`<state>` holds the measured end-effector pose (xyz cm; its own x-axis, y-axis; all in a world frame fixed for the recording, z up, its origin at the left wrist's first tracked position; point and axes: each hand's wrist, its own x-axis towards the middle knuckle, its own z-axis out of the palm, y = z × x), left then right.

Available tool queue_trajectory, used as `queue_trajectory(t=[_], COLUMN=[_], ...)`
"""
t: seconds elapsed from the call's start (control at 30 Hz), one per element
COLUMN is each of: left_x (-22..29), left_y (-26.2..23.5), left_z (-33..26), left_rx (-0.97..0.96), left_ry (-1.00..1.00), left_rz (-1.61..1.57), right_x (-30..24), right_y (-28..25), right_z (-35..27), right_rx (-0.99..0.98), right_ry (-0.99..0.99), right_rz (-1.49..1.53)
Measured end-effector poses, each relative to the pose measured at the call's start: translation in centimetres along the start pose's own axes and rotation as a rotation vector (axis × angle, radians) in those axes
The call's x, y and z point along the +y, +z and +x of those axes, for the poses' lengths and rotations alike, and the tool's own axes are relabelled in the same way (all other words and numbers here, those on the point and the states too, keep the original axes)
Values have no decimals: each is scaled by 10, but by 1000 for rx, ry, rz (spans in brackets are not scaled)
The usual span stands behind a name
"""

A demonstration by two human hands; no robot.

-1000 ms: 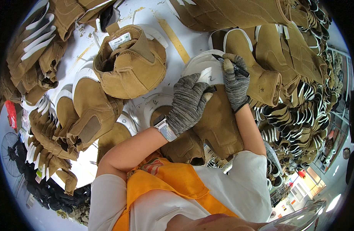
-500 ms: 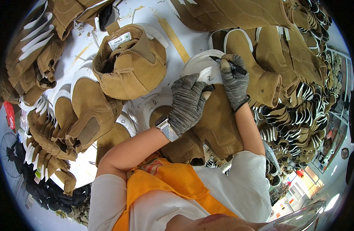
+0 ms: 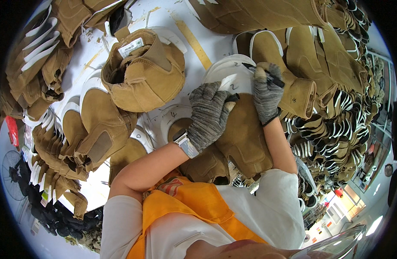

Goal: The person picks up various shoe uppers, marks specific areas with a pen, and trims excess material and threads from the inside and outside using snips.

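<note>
Gloves [image 3: 202,118] of grey knit cover both hands. Left hand [image 3: 208,111] is curled around a short black cylinder [image 3: 233,98]; right hand [image 3: 267,91] grips a black marker [image 3: 274,80]. Brown suede boot upper [image 3: 245,134] lies beneath both hands, its stitched body toward the wearer. White rounded toe piece [image 3: 218,71] at its far end bears black handwritten strokes. Beyond, left: second upper [image 3: 157,82], white label [image 3: 130,47] inside.

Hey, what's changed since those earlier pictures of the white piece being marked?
The right hand has shifted slightly right, taking the black pen with it, and a second dark mark now shows on the white piece. Nothing was picked up or released. The left hand with its black cap and the brown boot upper stayed about where they were.
</note>
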<state>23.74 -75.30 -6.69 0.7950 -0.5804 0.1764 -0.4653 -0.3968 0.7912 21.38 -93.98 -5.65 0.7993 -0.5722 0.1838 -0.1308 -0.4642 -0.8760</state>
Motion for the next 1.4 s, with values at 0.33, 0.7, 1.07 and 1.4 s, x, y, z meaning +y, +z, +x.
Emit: queue_trajectory(t=[0.33, 0.7, 1.07, 1.4], left_x=[17, -34, -16, 39], left_y=[-9, 27, 9, -104], left_z=[7, 48, -12, -81], left_rx=[-327, -517, -228, -156], left_ry=[173, 39, -295, -395], left_rz=[7, 229, -261, -683], right_x=[4, -120, -51, -91], right_y=[9, -71, 27, 16], right_z=[12, 5, -22, -51], right_rx=[119, -82, 209, 233], right_ry=[114, 3, -364, -420], right_rz=[338, 73, 13, 170])
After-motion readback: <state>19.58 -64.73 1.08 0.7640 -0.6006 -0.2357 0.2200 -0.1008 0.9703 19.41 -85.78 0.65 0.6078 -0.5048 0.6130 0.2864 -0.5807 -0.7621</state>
